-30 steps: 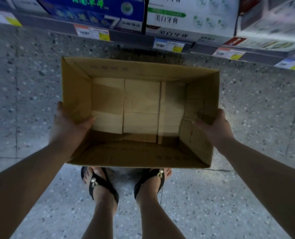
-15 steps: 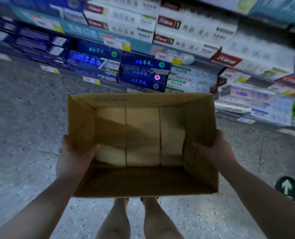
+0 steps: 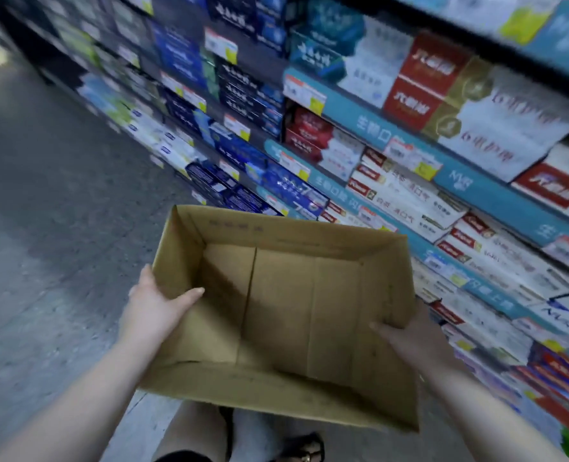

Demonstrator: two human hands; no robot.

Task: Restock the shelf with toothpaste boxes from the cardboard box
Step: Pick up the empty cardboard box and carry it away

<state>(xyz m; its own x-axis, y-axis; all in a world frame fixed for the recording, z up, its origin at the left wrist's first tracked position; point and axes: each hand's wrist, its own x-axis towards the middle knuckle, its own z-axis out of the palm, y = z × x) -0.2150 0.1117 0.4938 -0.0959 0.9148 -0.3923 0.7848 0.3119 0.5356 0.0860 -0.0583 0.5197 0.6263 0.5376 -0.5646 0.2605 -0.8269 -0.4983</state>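
Observation:
I hold a brown cardboard box (image 3: 386,331) in front of me, its open top facing me and only its bare floor showing inside. My left hand (image 3: 153,308) grips its left wall, thumb inside. My right hand (image 3: 413,341) grips its right wall, thumb over the rim. Behind and to the right of the box runs a shelf (image 3: 369,128) packed with toothpaste boxes (image 3: 406,191) in white, red and blue, blurred by motion.
The shelving runs diagonally from upper left to lower right, with teal price rails (image 3: 496,191) along its edges. Grey speckled floor (image 3: 43,228) lies on the left. My legs and a sandalled foot (image 3: 306,451) show under the box.
The view has swung up and to the left, so more shelf levels fill the frame. The box stays in both hands and now sits tilted beside the shelf.

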